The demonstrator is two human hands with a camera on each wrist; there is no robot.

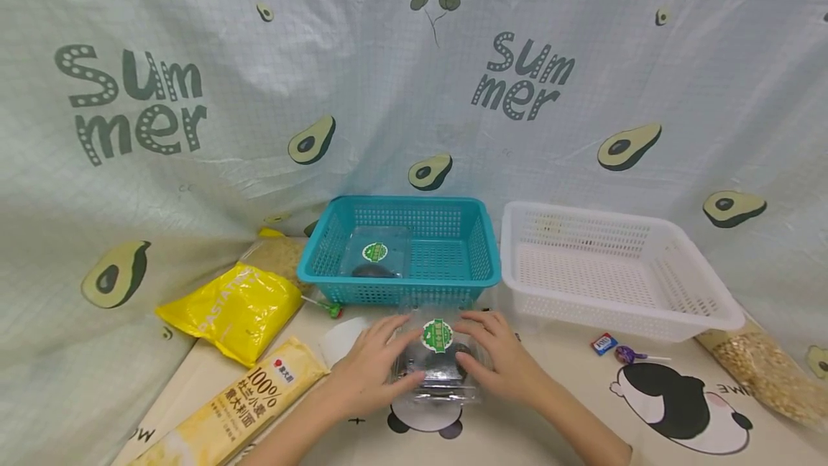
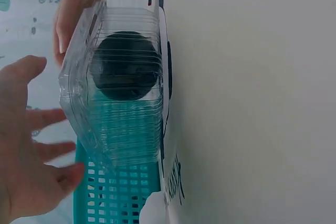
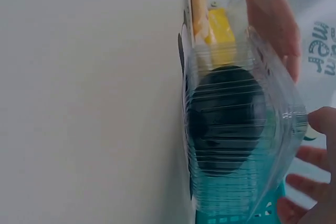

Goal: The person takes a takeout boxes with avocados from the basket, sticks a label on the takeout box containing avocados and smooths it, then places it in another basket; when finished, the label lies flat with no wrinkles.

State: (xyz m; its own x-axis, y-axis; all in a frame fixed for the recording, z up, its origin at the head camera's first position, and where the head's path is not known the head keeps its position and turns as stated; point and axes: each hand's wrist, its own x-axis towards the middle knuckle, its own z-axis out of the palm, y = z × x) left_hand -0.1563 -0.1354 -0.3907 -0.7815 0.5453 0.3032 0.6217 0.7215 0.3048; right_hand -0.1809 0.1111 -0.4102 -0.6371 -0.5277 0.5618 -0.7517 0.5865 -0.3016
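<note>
A clear plastic clamshell box (image 1: 441, 395) with a green and white round sticker on its lid sits on the table, between both hands. Inside it lies a dark, round object (image 2: 126, 66), nearly black, seen through the ribbed wall in both wrist views. My left hand (image 1: 365, 369) is at the box's left side, fingers spread and loosely bent along the lid's edge. On the opposite side my right hand (image 1: 498, 354) is held likewise, its fingertips right at the lid's rim in the right wrist view. Neither hand is curled round the box.
Behind the box stands a teal basket (image 1: 399, 292) holding a similar clear box (image 1: 394, 236). To its right is a white basket (image 1: 601, 311). A yellow bag (image 1: 252, 315) and a pasta packet (image 1: 239, 401) lie left; a small candy (image 1: 604, 343), a lollipop (image 1: 624, 354) and an oat-like bag (image 1: 763, 372) lie right.
</note>
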